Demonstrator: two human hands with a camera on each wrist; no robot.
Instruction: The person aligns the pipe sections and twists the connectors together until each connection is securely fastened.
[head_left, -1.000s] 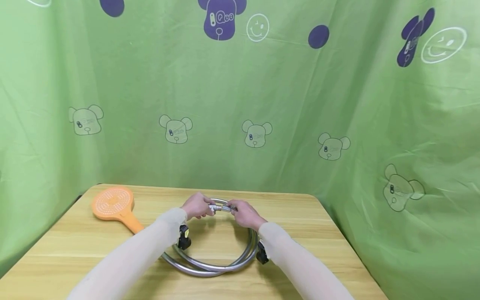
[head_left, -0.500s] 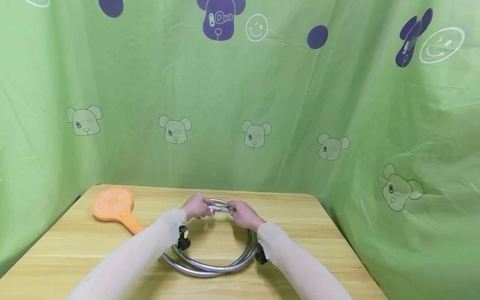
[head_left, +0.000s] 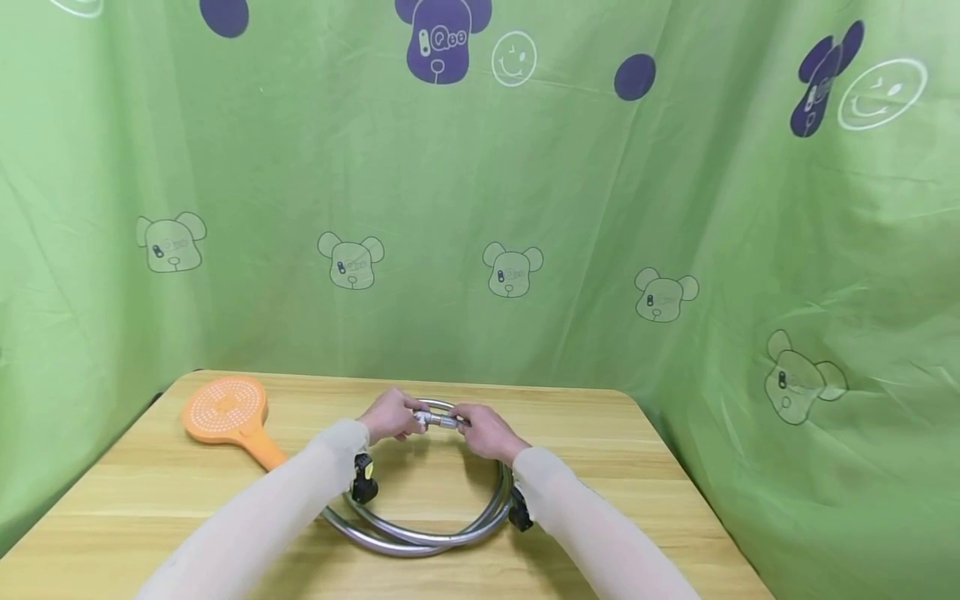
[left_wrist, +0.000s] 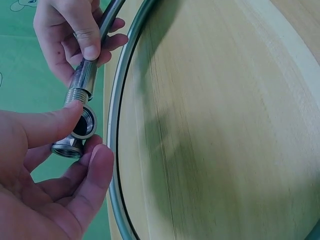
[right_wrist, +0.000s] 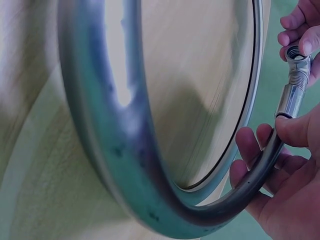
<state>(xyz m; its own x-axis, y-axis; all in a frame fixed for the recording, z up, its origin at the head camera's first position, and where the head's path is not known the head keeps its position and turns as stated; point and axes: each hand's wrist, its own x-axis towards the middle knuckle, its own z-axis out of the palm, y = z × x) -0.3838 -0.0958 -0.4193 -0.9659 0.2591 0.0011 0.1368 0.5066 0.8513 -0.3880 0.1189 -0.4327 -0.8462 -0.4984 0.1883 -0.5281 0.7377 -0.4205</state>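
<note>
In the left wrist view, a small chrome tee fitting shows open ends and a threaded end. My left hand pinches it between thumb and fingers near the back of the table. My right hand grips the end of a silver shower hose, thumb right at its metal nut. The nut lines up with the fitting's threaded end, and some threads still show between them. From there the hose loops round on the table under both wrists.
An orange shower head lies at the left of the wooden table, its handle pointing towards my left forearm. A green printed curtain hangs close behind the table and along the right side.
The hose nut has come up to the fitting's threaded end, where a brassy bit showed between them before. Both hands have shifted slightly left; the shower head has stayed put.
</note>
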